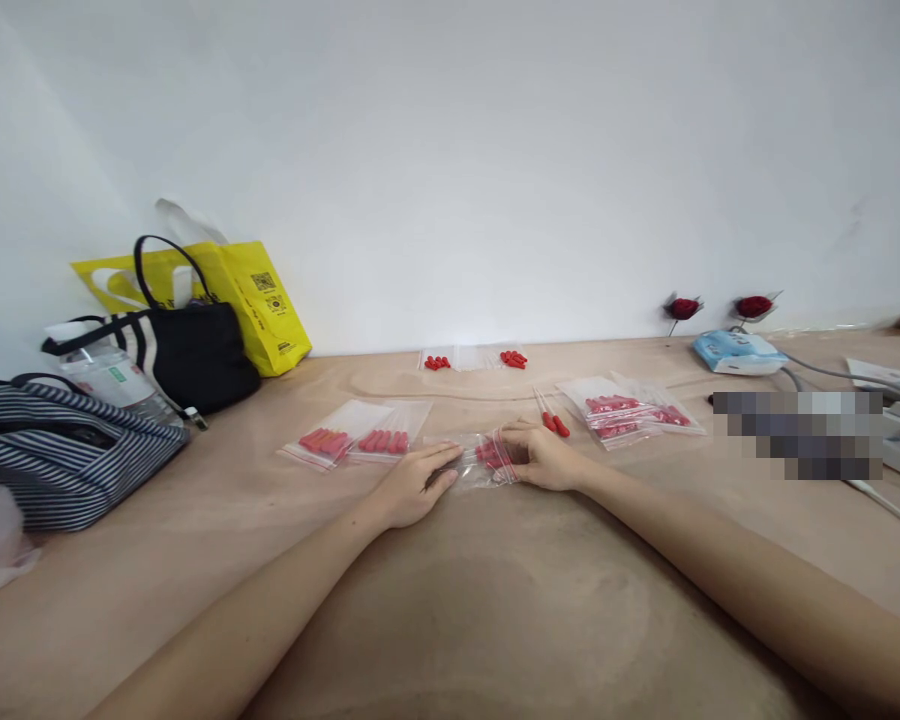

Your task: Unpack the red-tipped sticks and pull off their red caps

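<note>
Head view. Clear zip bag (468, 478) flat on tabletop (465, 600), btwn the two hands, w/ red-handled pcs (487, 452) inside. R hand (549, 458): thumb + fingers closed on bag's red-striped end. L hand (414, 488): fingertips at opp. end, palm low; can't tell if pinching or just resting. Just beyond R hand: two loose red-handled tools (556, 425), thin shafts pointing to wall (450, 180). Filled bags, L grp (367, 412), lie nr L hand; filled bags, R pile (622, 393), overlapping, past loose tools. More red pcs (513, 359) in bags by wall. Far L: yellow bag (276, 310) behind black bag (206, 355).
</note>
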`<state>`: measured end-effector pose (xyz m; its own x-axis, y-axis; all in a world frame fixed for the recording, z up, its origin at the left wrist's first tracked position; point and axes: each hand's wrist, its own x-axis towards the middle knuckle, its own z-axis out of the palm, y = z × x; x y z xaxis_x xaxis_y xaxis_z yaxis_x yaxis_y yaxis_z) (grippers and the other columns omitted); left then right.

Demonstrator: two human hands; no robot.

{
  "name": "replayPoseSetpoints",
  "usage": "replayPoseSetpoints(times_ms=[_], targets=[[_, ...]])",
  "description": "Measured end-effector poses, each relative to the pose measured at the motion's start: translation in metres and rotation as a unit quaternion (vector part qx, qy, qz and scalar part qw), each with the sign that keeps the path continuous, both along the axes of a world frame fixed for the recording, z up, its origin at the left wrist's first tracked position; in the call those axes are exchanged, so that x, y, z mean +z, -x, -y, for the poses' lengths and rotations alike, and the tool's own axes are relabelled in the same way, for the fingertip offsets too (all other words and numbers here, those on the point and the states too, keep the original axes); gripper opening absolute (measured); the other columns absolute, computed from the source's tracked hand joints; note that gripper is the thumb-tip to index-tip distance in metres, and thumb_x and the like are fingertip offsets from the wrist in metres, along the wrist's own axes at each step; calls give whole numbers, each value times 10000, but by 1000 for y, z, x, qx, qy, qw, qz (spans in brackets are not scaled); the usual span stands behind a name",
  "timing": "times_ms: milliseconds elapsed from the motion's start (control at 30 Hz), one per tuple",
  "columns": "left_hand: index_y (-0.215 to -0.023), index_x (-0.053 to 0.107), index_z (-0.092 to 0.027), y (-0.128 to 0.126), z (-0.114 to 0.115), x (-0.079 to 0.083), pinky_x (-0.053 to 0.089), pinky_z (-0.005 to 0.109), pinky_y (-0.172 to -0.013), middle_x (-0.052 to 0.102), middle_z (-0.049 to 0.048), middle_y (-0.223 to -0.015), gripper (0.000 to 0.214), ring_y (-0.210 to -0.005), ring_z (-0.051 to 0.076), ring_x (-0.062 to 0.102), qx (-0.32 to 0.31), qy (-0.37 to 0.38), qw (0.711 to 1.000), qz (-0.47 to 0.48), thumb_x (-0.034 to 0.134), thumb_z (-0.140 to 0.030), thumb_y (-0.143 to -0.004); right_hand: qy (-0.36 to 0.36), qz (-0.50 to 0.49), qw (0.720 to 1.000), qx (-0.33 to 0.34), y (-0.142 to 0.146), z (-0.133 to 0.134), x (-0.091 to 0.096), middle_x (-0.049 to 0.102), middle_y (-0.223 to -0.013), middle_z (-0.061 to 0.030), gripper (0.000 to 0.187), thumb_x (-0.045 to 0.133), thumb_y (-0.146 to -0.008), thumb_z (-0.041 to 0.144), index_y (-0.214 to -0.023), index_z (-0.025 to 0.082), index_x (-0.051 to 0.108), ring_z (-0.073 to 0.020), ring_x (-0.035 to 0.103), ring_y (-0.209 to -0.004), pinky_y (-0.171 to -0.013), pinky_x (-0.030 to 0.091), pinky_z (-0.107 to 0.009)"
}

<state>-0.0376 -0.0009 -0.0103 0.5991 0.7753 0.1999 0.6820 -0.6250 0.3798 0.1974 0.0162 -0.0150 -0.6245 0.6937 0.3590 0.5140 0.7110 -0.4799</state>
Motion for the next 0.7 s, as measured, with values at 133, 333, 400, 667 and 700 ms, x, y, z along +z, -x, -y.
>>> replayPoseSetpoints(times_ms=[133,333,400,667,700], targets=[[-1179,497,-184,-1,0,0,334,371,-996,504,63,-1237,374,-1166,185,429,0,-3,1000,5,396,-302,-838,61,20,998,-9,4,0,4,580,-790,-20,239,642,-663,329,-846,178,608,-149,525,-751,-662,409,-255],[-1179,498,-178,-1,0,1,338,365,-992,507,67,-1233,378,-1160,182,434,0,-3,1000,6,400,-304,-837,88,18,994,-64,-1,5,6,515,-639,29,131,573,-627,162,-745,163,515,-84,448,-552,-505,347,-197],[-1173,503,-191,-1,0,1,341,371,-989,512,59,-1229,373,-1156,184,439,0,-3,1000,10,407,-312,-834,98,13,994,-55,-4,6,6,514,-630,38,155,552,-616,134,-752,171,489,-80,439,-537,-488,335,-190],[-1174,503,-183,-2,2,3,334,368,-996,509,59,-1231,380,-1170,186,423,4,-1,1000,3,402,-321,-834,98,-68,993,-10,-16,15,2,544,-733,23,195,533,-661,144,-848,187,499,-99,482,-623,-579,396,-216],[-1174,503,-183,-2,2,3,333,366,-997,507,58,-1234,381,-1173,186,420,6,0,1000,0,401,-323,-835,87,-68,994,-8,-18,16,2,545,-733,19,152,534,-665,148,-810,187,507,-105,491,-646,-602,403,-224]])
